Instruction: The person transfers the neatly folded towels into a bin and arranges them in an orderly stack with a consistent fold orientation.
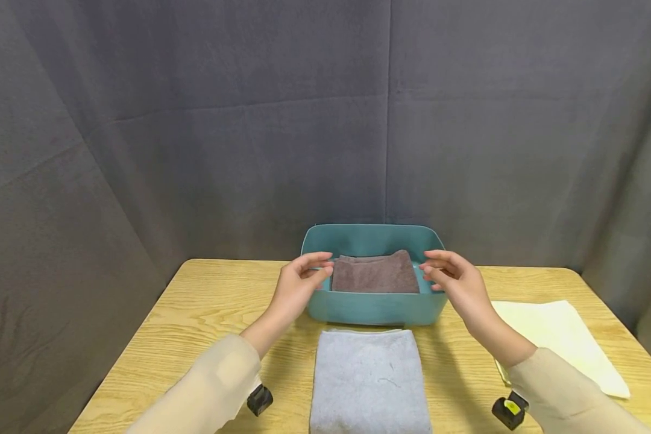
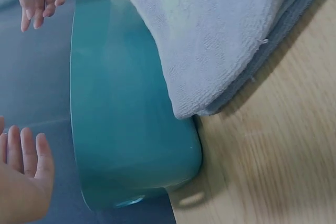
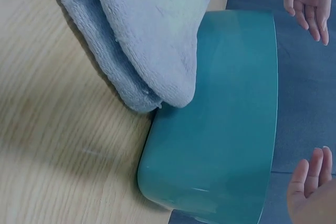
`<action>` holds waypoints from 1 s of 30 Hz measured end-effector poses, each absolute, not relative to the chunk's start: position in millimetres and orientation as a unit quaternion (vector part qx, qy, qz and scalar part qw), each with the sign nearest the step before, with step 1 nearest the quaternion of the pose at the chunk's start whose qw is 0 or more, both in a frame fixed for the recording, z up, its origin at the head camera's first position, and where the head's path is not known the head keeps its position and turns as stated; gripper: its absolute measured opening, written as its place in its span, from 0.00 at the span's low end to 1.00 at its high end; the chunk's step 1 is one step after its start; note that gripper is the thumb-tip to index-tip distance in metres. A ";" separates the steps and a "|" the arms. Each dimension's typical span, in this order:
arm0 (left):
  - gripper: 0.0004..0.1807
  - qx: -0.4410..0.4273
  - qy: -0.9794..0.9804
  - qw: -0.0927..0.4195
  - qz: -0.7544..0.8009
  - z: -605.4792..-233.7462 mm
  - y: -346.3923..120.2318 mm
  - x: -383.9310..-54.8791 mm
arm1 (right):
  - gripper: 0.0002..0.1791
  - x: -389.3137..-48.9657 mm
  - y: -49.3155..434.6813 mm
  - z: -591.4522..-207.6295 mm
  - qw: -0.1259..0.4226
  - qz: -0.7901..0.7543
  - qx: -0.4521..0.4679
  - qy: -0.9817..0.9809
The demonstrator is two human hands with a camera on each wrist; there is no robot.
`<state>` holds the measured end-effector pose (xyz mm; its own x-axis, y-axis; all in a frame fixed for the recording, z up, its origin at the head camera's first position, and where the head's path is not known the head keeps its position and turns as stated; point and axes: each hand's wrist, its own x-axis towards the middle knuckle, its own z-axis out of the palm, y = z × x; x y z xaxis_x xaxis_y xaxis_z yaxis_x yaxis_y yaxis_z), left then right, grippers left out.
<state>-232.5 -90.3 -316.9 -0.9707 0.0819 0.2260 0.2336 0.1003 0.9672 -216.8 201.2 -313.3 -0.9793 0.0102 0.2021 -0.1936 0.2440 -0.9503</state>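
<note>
In the centre of the head view, right of the middle, a teal, rounded-rectangular, smooth-walled bin stands on the light wood-grain surface. A brown, folded fabric cloth lies inside it, its upper right corner peaking against the back wall.

The person's left hand hangs over the bin's left end, and the right hand over its right end. The grip is released on both: the fingers are gently bent, with the thumbs apart from them, and the brown cloth lies between the two hands. Both wrist views show the hands apart from the bin's rim.

At the lower centre of the head view, a pale blue-grey, folded terry towel lies just in front of the bin; its stacked layers show in the wrist views. At the lower right, a pale yellow, flat folded cloth lies partly behind the right forearm. Cream sleeves cover both forearms. A dark grey fabric curtain fills the upper frame.
</note>
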 end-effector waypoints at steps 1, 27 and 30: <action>0.14 -0.107 -0.738 0.057 -0.663 -317.3 -90.4 -231.2 | 0.18 -215.4 200.9 -313.3 0.085 0.612 0.058 -0.784; 0.12 -0.138 -0.726 0.055 -0.672 -337.7 -108.2 -192.2 | 0.14 -166.6 194.4 -334.3 0.071 0.651 0.063 -0.753; 0.12 -0.130 -0.725 0.046 -0.675 -340.7 -110.4 -188.3 | 0.14 -162.4 194.5 -337.6 0.065 0.654 0.056 -0.751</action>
